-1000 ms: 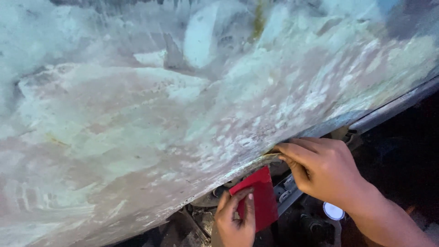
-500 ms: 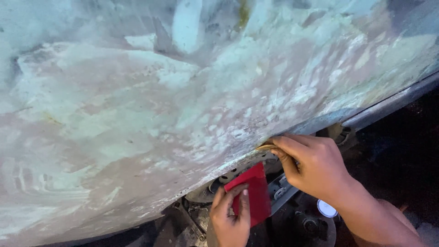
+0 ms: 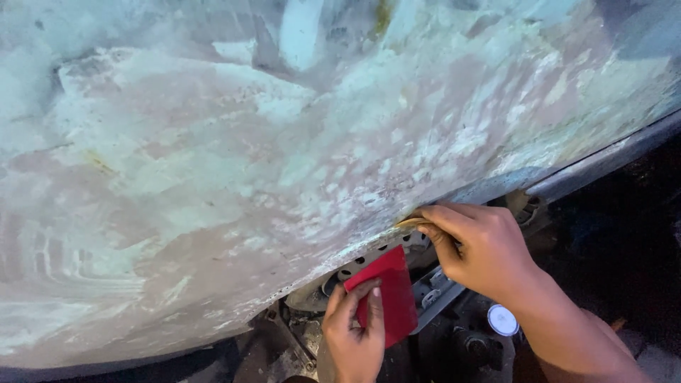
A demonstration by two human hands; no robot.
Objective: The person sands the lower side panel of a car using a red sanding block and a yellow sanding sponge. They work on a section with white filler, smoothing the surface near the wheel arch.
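Observation:
A large curved car body panel, covered in patchy white, pale green and pink sanded filler, fills most of the view. My right hand presses a small yellowish folded piece, likely sandpaper, against the panel's lower edge. Just below that edge, my left hand holds a flat red plastic spreader upright.
Under the panel's edge lie dark engine-bay parts: metal brackets, bolts and a round white cap. A grey metal rail runs up to the right along the panel's edge. The far right is dark.
The view has shifted slightly. My right hand has slid a little left along the panel's lower edge with the sandpaper. My left hand keeps the red spreader in about the same place.

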